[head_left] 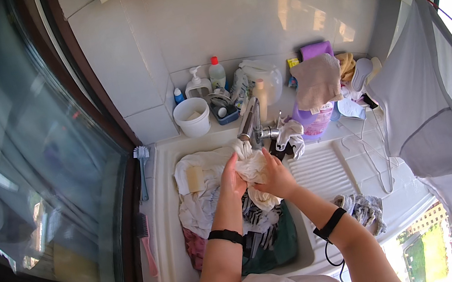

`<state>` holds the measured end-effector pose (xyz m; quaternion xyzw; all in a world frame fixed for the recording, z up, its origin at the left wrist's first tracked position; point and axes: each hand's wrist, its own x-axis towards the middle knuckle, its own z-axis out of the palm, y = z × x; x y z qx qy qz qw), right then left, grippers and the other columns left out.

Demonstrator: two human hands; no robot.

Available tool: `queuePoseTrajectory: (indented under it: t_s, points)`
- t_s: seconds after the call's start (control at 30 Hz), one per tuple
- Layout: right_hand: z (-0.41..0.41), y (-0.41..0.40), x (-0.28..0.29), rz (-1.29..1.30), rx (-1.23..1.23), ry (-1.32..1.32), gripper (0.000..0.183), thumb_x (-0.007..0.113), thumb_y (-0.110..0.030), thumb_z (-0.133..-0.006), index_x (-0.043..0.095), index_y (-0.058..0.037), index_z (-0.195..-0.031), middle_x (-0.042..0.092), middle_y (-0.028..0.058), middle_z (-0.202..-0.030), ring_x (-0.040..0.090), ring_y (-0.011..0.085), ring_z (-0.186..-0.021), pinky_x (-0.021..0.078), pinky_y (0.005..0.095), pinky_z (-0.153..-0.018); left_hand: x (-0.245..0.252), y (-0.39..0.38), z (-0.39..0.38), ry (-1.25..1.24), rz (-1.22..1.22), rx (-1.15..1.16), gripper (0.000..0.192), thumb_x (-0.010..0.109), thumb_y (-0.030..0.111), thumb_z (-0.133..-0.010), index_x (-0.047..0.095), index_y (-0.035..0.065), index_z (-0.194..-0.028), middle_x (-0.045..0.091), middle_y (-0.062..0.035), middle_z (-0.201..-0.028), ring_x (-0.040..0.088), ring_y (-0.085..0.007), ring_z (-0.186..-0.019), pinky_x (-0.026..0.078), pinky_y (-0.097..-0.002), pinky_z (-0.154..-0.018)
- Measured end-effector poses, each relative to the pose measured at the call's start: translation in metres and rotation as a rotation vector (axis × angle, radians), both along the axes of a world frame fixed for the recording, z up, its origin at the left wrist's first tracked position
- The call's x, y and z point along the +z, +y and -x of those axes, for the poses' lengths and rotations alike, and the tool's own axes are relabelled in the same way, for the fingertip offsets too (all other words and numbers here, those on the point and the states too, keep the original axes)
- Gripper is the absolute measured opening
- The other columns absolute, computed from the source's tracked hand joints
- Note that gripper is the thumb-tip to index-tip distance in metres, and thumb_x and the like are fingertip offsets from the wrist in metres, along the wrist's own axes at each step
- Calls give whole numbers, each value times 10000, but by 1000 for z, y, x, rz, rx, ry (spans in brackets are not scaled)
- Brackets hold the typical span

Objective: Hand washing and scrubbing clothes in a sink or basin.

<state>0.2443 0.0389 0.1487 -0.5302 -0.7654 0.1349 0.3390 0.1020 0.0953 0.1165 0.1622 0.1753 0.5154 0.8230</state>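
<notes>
A wet-looking white cloth (252, 169) is held between my two hands, just under the chrome faucet (251, 120). My left hand (232, 178) grips its left side, and my right hand (277, 177) has hold of the right side. Part of the cloth reaches up to the spout, and another fold hangs below my fingers. Under my hands, the sink (168, 223) holds a heap of white laundry (198, 214), a black-and-white striped garment (261, 214), dark green fabric (283, 244) and reddish fabric (197, 245). A yellowish soap bar (195, 179) rests on the white laundry.
Right of the basin are a ribbed washboard (320, 174), a twisted grey cloth (363, 212) and wire hangers (376, 155). Behind stand a white bucket (193, 119) and a purple detergent bottle (317, 120). A grey garment (421, 93) hangs at right; brushes (143, 169) lie left.
</notes>
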Motion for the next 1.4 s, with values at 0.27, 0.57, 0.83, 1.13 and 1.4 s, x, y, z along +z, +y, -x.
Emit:
queuePoseTrajectory:
  t_s: [0.27,0.57,0.83,1.13,1.4]
  points:
    - [-22,24,-24,525,-113,483,415,766,-203,-656,618,-6,-990,631,43,-849,574,119,-772,452,269,-706,11,12,10,289,-81,121,407,565,301,-858,497,43,-1165,568,-87,-1109,542,-244,-1004,426,-420,-847]
    - [3,8,22,686,358,-83,469,728,-334,-688,590,4,-982,626,112,-824,602,172,-742,491,289,-635,11,-8,20,122,172,12,412,509,303,-890,463,18,-1184,547,-139,-1162,543,-283,-1058,432,-449,-914]
    - [6,24,-24,608,232,377,625,776,-267,-667,507,29,-1147,604,128,-1013,578,233,-938,434,320,-861,5,3,16,31,19,116,292,514,112,-861,497,0,-1130,579,-132,-1081,570,-273,-1004,455,-417,-899]
    - [16,60,6,655,214,1244,366,635,24,-684,534,28,-1037,617,104,-929,618,212,-827,506,336,-767,-39,-8,64,446,389,-113,386,520,223,-864,437,-81,-1089,540,-193,-1052,550,-342,-1021,468,-495,-862]
    - [34,42,17,440,333,978,391,697,-89,-686,519,7,-1021,594,52,-885,570,140,-792,474,278,-714,-10,-4,36,205,368,-182,487,437,438,-885,460,56,-1185,568,-147,-1048,578,-364,-966,461,-573,-811]
